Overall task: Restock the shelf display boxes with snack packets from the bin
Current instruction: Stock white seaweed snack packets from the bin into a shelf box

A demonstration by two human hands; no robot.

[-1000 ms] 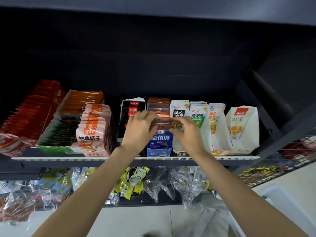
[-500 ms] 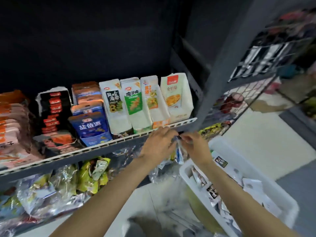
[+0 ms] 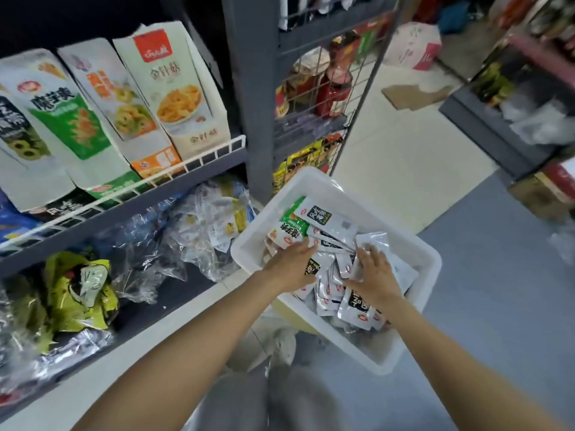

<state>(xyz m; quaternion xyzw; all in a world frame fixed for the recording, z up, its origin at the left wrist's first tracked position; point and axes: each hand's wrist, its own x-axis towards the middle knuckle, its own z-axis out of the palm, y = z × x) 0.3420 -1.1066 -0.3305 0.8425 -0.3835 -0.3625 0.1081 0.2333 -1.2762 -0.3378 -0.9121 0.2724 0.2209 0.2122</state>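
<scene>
A white plastic bin (image 3: 404, 362) stands on the floor at the shelf's right end, holding several silver snack packets (image 3: 329, 219) with black labels and a green-and-white packet (image 3: 291, 227). My left hand (image 3: 292, 262) lies flat on the pile at the bin's left side, fingers extended. My right hand (image 3: 373, 275) rests on the silver packets in the middle with fingers spread. Neither hand has closed around a packet. On the upper shelf stand white display boxes: one with an orange picture (image 3: 174, 88), one with rings (image 3: 121, 98), one with green print (image 3: 62, 113).
A grey shelf post (image 3: 249, 88) rises just behind the bin, with a wire grid panel (image 3: 326, 73) of jars beside it. Clear bags of snacks (image 3: 202, 225) and yellow-green bags (image 3: 77, 284) fill the lower shelf. Flat cardboard (image 3: 413, 94) lies on the floor; another shelf unit (image 3: 513, 104) stands right.
Both hands left the blue box on the upper shelf, dropped down to the right and now lie on the packets inside the bin. The view has swung down and right with them.
</scene>
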